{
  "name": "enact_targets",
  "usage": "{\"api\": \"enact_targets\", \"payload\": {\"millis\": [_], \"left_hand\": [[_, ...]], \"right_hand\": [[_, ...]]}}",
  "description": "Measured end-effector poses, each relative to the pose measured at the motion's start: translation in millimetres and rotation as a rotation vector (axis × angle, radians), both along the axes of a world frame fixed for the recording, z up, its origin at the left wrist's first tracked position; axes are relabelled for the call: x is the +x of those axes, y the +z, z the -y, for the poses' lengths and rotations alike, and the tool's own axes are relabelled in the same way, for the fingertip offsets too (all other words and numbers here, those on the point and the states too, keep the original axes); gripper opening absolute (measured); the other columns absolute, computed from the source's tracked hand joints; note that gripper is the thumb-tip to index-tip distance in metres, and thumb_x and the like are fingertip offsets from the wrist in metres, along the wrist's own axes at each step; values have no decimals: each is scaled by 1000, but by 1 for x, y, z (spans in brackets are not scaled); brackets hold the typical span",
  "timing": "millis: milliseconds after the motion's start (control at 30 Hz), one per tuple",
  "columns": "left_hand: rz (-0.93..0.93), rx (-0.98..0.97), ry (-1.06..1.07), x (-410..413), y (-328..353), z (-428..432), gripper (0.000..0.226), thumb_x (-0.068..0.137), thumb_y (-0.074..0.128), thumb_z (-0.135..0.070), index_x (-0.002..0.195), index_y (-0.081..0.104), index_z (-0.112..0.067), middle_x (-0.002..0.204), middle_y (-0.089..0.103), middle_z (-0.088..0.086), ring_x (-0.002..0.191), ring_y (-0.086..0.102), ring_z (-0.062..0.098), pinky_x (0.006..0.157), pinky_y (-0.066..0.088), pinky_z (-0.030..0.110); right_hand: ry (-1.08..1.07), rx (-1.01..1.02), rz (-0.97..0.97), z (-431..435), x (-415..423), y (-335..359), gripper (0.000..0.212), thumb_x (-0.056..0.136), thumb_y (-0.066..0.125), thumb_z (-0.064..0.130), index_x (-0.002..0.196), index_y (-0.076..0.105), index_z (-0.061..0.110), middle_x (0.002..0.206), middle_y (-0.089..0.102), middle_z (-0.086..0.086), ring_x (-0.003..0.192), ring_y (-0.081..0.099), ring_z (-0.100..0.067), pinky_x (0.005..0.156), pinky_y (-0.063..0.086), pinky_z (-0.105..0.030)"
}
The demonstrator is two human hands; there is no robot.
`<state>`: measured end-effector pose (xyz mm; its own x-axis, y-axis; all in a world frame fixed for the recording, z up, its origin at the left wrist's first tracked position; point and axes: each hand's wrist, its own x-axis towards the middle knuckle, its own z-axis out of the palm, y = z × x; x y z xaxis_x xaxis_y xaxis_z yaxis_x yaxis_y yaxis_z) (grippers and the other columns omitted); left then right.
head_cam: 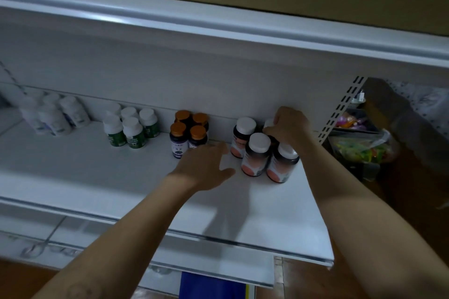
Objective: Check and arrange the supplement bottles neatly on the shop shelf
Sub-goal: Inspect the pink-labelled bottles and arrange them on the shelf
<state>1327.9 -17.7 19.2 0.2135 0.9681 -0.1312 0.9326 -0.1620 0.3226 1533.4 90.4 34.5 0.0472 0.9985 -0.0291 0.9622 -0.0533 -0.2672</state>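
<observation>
Head view: right hand (289,126) fingers grip a rear white-capped bottle (269,122); left hand (206,165) lies spread wide on the shelf (97,177).

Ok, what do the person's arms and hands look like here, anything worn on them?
Both hands, left and right, are bare: no gloves, and no rings or watch that I can make out. Both forearms are bare right down to the frame edge, so no sleeves show. There is a faint dark mark on the left forearm near the bottom edge, too blurred to read.
</observation>
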Motion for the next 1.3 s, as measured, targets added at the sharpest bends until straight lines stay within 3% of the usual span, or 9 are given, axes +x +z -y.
{"api": "enact_targets", "payload": {"millis": [133, 367, 500, 667, 833, 1133, 1300], "left_hand": [[-9, -27, -19, -10, -4, -2, 55, 93, 57, -47, 139, 39, -24, 138, 52, -1, 124, 50, 19, 104, 40, 39], [-11, -23, -38, -23, -7, -8, 57, 94, 56, -47, 142, 38, -22, 138, 51, 0, 125, 50, 20, 104, 40, 39], [-1, -21, -67, -32, -12, -11, 58, 91, 58, -50, 139, 41, -22, 135, 53, 0, 120, 53, 21, 101, 42, 39], [-24, 16, -79, -48, -14, -12, 53, 90, 57, -54, 126, 47, -18, 124, 57, 0, 109, 55, 21, 82, 38, 30], [27, 34, -100, -62, -18, -11, 54, 91, 55, -54, 133, 45, -21, 131, 55, -3, 116, 53, 19, 93, 39, 34], [61, 36, -142, -83, -22, -12, 56, 93, 51, -54, 138, 41, -22, 139, 49, -3, 124, 49, 19, 101, 34, 37], [82, 17, -171, -92, -25, -10, 58, 93, 50, -55, 141, 38, -24, 140, 49, -3, 125, 48, 20, 101, 35, 36]], "right_hand": [[-10, -50, 145, -7, -3, -4, 43, 85, 64, 49, 110, 56, 15, 110, 61, -7, 103, 57, -31, 90, 41, -37], [-6, -35, 297, -13, -10, 9, 42, 90, 51, 50, 108, 60, 13, 117, 61, -11, 109, 55, -33, 91, 36, -40], [71, 107, 223, -3, -35, 19, 39, 89, 55, 51, 95, 64, 13, 94, 64, -6, 97, 59, -30, 87, 32, -38], [138, 47, 272, 0, -60, 10, 44, 88, 57, 54, 107, 57, 14, 106, 63, -5, 102, 57, -28, 94, 30, -38], [99, 60, 366, -2, -77, 0, 42, 86, 58, 56, 92, 50, 16, 98, 62, -6, 97, 57, -28, 95, 32, -40], [29, 23, 445, -7, -94, -11, 51, 89, 58, 52, 120, 51, 12, 121, 58, -12, 112, 51, -31, 94, 34, -40], [22, 105, 392, 9, -105, -15, 41, 87, 62, 45, 109, 55, 11, 112, 60, -13, 107, 50, -32, 90, 36, -39]]}}
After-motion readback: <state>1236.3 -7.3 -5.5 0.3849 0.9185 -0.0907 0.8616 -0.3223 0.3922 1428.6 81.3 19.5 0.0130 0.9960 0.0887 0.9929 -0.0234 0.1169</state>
